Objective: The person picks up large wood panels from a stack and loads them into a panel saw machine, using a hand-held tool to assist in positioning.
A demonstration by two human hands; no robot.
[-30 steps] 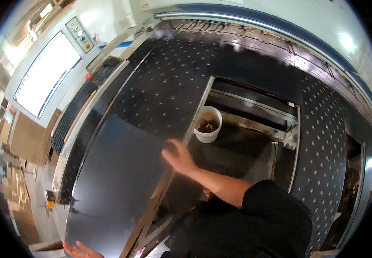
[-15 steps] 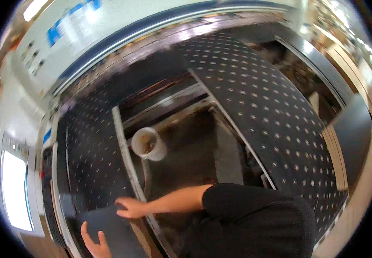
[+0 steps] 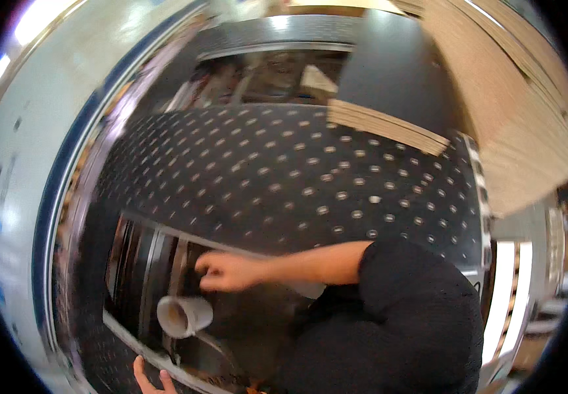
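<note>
My right hand [image 3: 226,271] reaches in from the right, over the sunken gap of the machine bed. Its fingers are loosely bent and somewhat blurred, with a space between thumb and forefinger and nothing seen in it. Just below it in the picture, a white bucket [image 3: 195,315] stands in the gap, with something brownish inside. At the lower edge my left hand [image 3: 152,379] shows only in part, thumb and a finger apart, beside the gap's pale metal rail [image 3: 140,351]. It appears to hold nothing.
Beyond the gap lies a black bed [image 3: 264,171] dotted with pale studs. On its far right rests a stack of dark-faced boards [image 3: 392,72] with light-brown edges. Large brown panels [image 3: 494,98] stand at the right. A second opening [image 3: 251,79] shows at the back.
The view has swung right, bringing the board stack nearer the middle. My right hand has left the dark panel at lower left and is now over the gap; that panel is out of view.
</note>
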